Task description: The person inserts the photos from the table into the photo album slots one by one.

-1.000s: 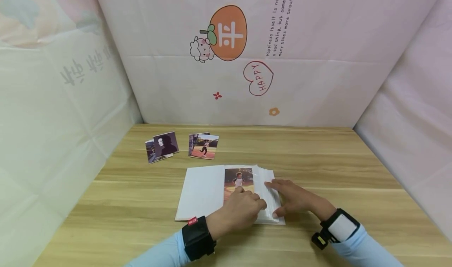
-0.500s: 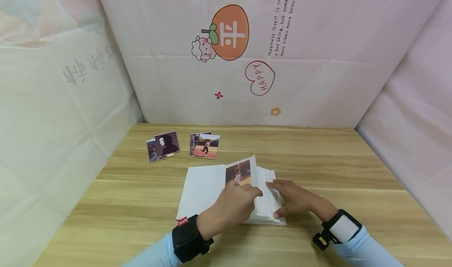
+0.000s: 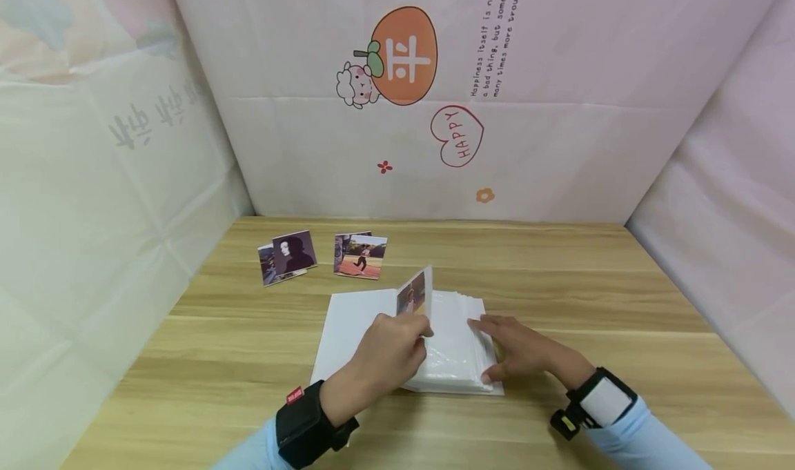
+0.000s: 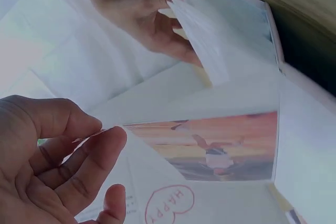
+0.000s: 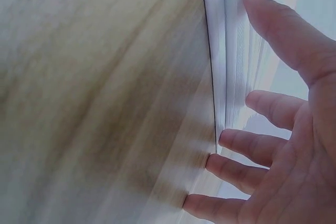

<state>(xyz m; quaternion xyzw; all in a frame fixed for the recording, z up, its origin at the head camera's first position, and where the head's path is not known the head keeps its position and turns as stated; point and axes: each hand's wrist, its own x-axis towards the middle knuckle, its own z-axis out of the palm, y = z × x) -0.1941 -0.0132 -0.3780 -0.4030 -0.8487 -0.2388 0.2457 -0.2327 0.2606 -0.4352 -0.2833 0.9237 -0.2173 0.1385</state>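
A white photo album [image 3: 350, 332] lies open on the table. My left hand [image 3: 390, 349] pinches the edge of a clear album page [image 3: 427, 290] between thumb and fingertips. That page stands raised and tilted, with a photo of a running child [image 4: 210, 148] inside it. The left hand covers the page's lower part in the head view. At the album's right edge, my right hand [image 3: 522, 349] rests with spread fingers against the stack of pages [image 5: 239, 51]. The thumb lies on the page edges, while other fingertips touch the cover edge and the table.
Behind the album, two overlapping photos [image 3: 295, 252] lie at the left and a second overlapping pair [image 3: 360, 257] lies beside them. The wooden table [image 3: 559, 277] is bordered by white printed cloth [image 3: 546, 159] at the back and sides.
My left hand has moved left, lifting the photo page off the stack and turning it leftward. More of the page beneath now shows. The right hand has stayed in place.
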